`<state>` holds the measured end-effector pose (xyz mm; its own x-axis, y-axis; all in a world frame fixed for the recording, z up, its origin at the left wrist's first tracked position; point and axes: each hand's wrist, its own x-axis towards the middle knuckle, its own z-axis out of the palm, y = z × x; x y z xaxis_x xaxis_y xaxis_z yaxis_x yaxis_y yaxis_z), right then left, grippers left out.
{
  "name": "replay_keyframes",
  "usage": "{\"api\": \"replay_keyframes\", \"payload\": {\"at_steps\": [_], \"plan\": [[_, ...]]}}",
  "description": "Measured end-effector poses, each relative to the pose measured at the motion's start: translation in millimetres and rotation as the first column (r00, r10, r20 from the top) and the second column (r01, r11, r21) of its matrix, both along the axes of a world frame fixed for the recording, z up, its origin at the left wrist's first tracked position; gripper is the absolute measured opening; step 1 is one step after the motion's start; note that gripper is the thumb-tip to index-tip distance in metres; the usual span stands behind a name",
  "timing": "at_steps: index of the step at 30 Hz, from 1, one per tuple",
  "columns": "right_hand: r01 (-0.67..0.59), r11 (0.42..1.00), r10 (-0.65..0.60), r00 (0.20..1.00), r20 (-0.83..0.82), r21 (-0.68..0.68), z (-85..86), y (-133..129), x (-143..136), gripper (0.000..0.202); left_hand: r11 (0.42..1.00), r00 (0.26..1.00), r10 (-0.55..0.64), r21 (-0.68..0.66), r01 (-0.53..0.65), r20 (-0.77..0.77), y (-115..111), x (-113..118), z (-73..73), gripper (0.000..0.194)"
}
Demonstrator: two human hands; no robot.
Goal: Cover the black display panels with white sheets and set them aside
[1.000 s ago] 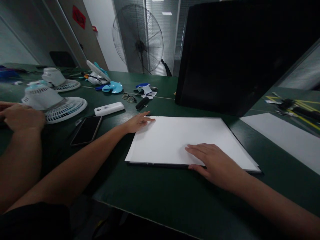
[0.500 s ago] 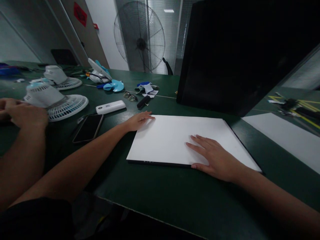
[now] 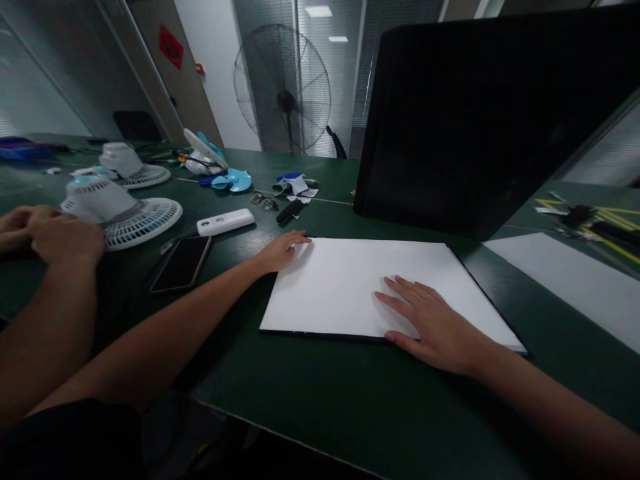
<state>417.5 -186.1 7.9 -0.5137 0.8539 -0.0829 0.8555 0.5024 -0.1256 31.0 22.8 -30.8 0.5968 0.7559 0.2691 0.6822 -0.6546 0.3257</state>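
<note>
A flat white sheet or panel point(image 3: 335, 287) with a dark edge beneath it lies on the green table point(image 3: 320, 393) in front of me. At its far left corner rests my left hand point(image 3: 283, 252), fingers stretched out over the edge. My right hand point(image 3: 435, 323) lies spread on the near right part of the white surface, thumb at the front edge. Neither hand grips anything. Whether the dark edge belongs to the panel or to something under it, I cannot tell.
A large black screen point(image 3: 465, 127) stands behind the panel. Left are a phone point(image 3: 183, 263), a white power bank point(image 3: 226, 222), glasses point(image 3: 264, 201) and a white fan part point(image 3: 145, 223). Another person's hands point(image 3: 60, 233) work at far left. Another white sheet point(image 3: 570, 280) lies right.
The whole view has shifted, so everything sits slightly lower in the picture. The left fingers at the panel's corner have bent a little; the right hand stays in place on the panel.
</note>
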Motion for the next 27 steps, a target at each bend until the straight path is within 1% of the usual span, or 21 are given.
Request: {"api": "replay_keyframes", "payload": {"at_steps": [6,10,13,15,17,18,19,21,22,23,24,25,27], "plan": [[-0.047,0.997,0.047,0.999,-0.004,0.055,-7.1,-1,-5,0.086,0.999,0.999,0.039,0.031,-0.038,-0.019,-3,6,-0.9,0.062],[-0.052,0.998,0.052,0.999,0.009,0.041,-7.3,-2,-7,0.085,0.997,0.997,0.075,0.034,-0.074,-0.035,-5,8,-0.2,0.063],[-0.051,0.998,0.051,0.998,-0.022,0.03,-5.0,2,-1,0.082,0.998,0.997,0.061,0.018,-0.061,-0.039,-6,7,0.8,0.06],[0.001,0.999,0.002,0.998,-0.067,0.039,-1.8,12,14,0.076,0.999,0.998,0.044,0.008,-0.044,-0.049,-5,7,0.7,0.055],[0.146,0.985,-0.136,0.986,-0.1,0.097,2.9,27,41,0.071,0.999,0.998,0.036,0.002,-0.036,-0.053,-4,7,-0.1,0.051],[0.242,0.959,-0.228,0.968,-0.105,0.15,5.4,34,59,0.069,0.999,0.998,0.037,-0.001,-0.037,-0.049,-4,7,-0.6,0.05],[0.333,0.918,-0.317,0.943,-0.103,0.214,7.5,41,80,0.068,0.999,0.998,0.04,-0.005,-0.04,-0.041,-3,7,-1.1,0.05],[0.47,0.817,-0.466,0.88,-0.097,0.335,9.2,49,127,0.07,0.998,0.998,0.052,-0.02,-0.052,-0.026,-3,7,-1.8,0.051],[0.529,0.765,-0.536,0.839,-0.094,0.368,8.4,49,152,0.072,0.998,0.998,0.058,-0.027,-0.059,-0.023,-3,7,-1.9,0.053],[0.598,0.703,-0.617,0.782,-0.088,0.385,6.4,48,177,0.074,0.997,0.998,0.061,-0.033,-0.062,-0.025,-3,7,-1.8,0.055],[0.674,0.633,-0.705,0.705,-0.076,0.381,3.4,46,200,0.077,0.997,0.997,0.063,-0.038,-0.064,-0.033,-3,8,-1.6,0.057],[0.756,0.551,-0.8,0.599,-0.036,0.353,0.1,43,221,0.081,0.997,0.997,0.066,-0.04,-0.068,-0.045,-4,8,-1.3,0.058],[0.86,0.422,-0.9,0.434,0.023,0.288,-6.0,37,253,0.088,0.996,0.995,0.073,-0.041,-0.077,-0.073,-4,8,-0.8,0.06]]}}
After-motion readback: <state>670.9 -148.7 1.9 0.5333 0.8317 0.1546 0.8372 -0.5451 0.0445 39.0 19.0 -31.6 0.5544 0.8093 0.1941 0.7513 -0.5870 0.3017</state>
